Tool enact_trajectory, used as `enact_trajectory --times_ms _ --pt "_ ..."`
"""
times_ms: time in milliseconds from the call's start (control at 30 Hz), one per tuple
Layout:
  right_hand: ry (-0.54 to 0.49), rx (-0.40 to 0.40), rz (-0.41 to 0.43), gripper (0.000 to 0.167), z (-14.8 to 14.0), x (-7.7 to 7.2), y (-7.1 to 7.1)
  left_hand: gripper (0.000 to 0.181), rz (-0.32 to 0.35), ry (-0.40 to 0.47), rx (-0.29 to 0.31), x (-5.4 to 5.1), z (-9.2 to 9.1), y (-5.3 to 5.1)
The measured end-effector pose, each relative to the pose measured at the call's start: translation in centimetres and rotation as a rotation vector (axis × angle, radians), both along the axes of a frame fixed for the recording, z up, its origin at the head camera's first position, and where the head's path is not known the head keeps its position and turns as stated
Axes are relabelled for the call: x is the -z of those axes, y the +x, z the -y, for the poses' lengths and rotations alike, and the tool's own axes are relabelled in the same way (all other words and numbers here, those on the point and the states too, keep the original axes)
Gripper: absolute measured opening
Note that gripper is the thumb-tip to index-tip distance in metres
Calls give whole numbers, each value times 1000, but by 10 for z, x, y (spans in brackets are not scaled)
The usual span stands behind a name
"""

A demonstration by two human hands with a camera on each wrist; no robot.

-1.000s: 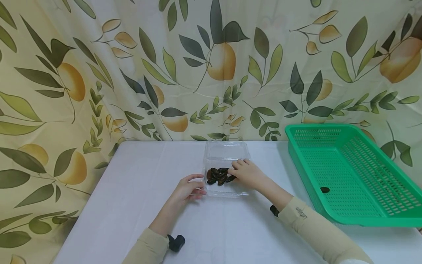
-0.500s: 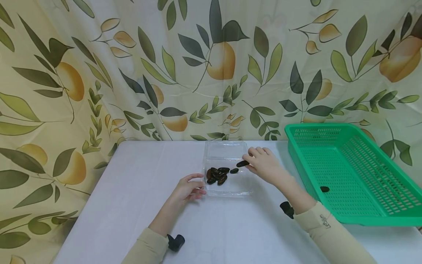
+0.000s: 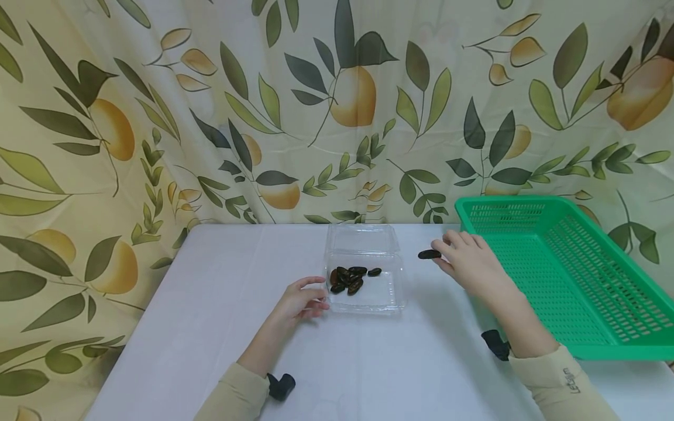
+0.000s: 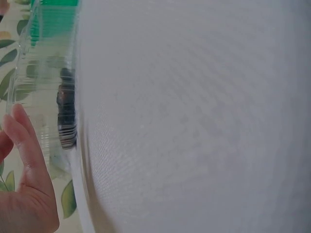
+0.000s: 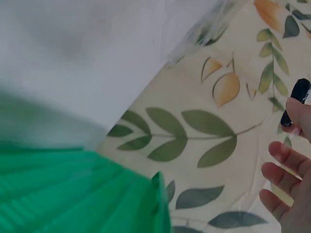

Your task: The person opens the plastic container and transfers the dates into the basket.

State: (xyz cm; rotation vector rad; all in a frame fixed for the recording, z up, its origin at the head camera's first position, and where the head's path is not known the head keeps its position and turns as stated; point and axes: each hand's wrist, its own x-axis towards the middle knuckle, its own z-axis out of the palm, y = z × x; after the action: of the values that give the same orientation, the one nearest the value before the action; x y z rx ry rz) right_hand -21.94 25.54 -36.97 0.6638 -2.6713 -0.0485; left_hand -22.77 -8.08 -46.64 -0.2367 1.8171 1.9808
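My right hand (image 3: 471, 263) pinches a dark brown date (image 3: 429, 254) between thumb and fingertips, raised above the table between the clear box and the green basket. In the right wrist view the date (image 5: 296, 103) juts from the fingertips, the other fingers spread loosely. A clear hinged plastic box (image 3: 381, 295) lies with its lid (image 3: 363, 238) folded back. Several dates (image 3: 346, 280) are heaped in its left half, and a single date (image 3: 374, 272) lies apart to their right. My left hand (image 3: 300, 301) rests with relaxed fingers against the box's left side.
The green slotted basket (image 3: 558, 280) stands at the right of the table, partly covered by my right forearm. A white cloth (image 3: 237, 280) covers the table. Behind its far edge hangs a fruit-patterned curtain (image 3: 316, 175).
My right hand has lifted a date out of the box and carried it right, to the basket's near-left side. The date in the basket is now hidden behind my arm. My left hand stays put.
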Motion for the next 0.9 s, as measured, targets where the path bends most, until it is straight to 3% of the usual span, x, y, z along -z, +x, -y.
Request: enact_trajectory --times_ms 167,467,900 --pt "-56 34 -30 28 -22 -1 7 42 4 0 -2 -1 0 0" --pt "-80 159 37 30 -58 0 14 43 14 7 -15 0 -1 0" --pt "-54 248 132 30 -104 12 28 43 11 -2 1 3 0 -2"
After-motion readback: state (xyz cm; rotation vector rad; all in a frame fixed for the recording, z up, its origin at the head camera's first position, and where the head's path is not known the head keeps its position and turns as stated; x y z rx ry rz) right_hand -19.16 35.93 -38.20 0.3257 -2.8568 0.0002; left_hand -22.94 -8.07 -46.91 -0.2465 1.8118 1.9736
